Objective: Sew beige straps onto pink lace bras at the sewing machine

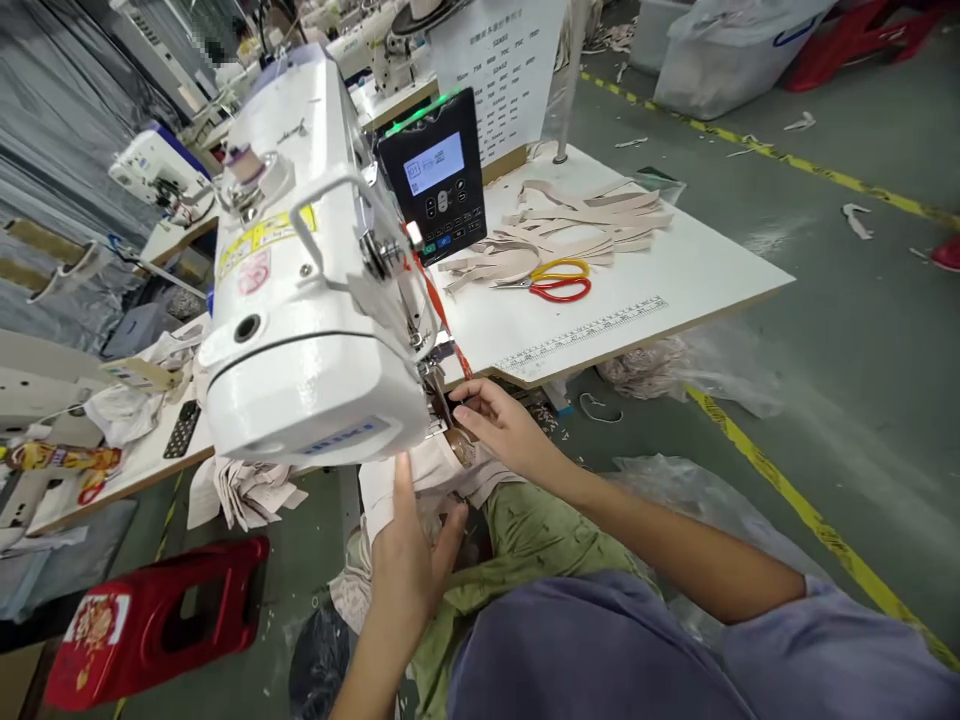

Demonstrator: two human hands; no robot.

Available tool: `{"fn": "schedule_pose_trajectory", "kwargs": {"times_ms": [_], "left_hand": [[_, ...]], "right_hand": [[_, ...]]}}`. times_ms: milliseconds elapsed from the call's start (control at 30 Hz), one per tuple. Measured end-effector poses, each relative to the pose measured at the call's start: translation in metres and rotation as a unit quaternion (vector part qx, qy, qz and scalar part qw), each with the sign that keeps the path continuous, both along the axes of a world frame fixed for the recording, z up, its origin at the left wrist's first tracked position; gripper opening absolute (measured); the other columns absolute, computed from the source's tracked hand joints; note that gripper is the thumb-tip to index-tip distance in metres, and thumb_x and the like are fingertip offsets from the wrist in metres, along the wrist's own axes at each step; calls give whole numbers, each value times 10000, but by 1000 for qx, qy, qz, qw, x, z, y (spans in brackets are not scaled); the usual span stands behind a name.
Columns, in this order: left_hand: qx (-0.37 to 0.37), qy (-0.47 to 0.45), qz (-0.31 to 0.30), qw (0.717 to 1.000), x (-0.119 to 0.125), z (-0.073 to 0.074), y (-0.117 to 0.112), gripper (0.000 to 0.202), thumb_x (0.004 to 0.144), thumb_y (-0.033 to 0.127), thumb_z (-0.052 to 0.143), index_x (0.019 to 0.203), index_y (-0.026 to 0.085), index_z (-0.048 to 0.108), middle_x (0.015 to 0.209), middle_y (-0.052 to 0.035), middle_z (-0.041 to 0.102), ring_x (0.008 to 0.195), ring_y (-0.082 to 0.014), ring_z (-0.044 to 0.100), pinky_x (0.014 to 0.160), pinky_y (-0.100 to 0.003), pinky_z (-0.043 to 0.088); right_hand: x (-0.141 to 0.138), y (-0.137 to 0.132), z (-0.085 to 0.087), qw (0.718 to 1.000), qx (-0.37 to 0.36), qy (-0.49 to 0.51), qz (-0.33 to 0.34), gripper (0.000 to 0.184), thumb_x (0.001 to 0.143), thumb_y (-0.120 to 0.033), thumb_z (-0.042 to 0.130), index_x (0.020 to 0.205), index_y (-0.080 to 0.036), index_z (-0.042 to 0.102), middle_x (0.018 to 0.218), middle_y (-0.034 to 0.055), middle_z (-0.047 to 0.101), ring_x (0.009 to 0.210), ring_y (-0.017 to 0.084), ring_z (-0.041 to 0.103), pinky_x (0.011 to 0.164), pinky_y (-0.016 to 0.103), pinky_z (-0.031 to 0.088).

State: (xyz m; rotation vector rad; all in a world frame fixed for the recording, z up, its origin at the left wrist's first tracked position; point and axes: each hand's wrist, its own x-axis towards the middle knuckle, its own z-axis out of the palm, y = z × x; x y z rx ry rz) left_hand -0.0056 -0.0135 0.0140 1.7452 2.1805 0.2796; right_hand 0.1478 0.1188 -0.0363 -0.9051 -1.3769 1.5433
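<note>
A white sewing machine [315, 370] stands in front of me, its head hiding part of the sewing area. Beige fabric [382, 485] hangs from the front of the machine over my lap. My left hand [409, 560] is at the fabric, index finger stretched out and thumb apart, gripping nothing visible. Close to the needle area, my right hand [495, 425] has thumb and fingertips drawn together; whatever is between them is too small to make out. An orange-red ribbon [442, 310] hangs down the machine's side, ending just above my right fingers.
Scissors with yellow and red handles [561, 280] lie beside beige fabric strips [585, 220] on the white table [720, 275]. A control panel [435, 175] is fixed by the machine. A red stool [165, 620] stands at lower left; plastic bins [739, 60] are at the back right.
</note>
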Motion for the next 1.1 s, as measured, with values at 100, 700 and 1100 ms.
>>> {"fn": "schedule_pose_trajectory", "kwargs": {"times_ms": [100, 700, 1100], "left_hand": [[-14, -14, 14, 1000, 7, -4, -5, 912, 938, 506, 512, 1572, 105, -8, 589, 12, 655, 437, -204, 608, 448, -252, 401], [230, -130, -216, 940, 24, 2, -46, 502, 887, 128, 584, 1359, 248, 462, 1063, -90, 732, 1036, -236, 696, 883, -397, 573], [339, 45, -366, 865, -15, -14, -33, 159, 843, 59, 633, 815, 207, 584, 630, 37, 596, 699, -122, 601, 871, -332, 544]], "right_hand": [[3, -12, -2, 1000, -11, 9, -14, 253, 918, -440, 570, 1064, -233, 559, 924, 24, 568, 826, 166, 547, 734, 298, 455], [39, -63, 14, 966, 200, -141, 87, 136, 910, -289, 608, 806, -204, 633, 763, 1, 621, 725, 147, 569, 646, 268, 418], [39, -81, 10, 806, 520, -263, 103, 254, 951, -195, 499, 724, -205, 614, 679, 18, 638, 623, 144, 519, 579, 309, 332]]}}
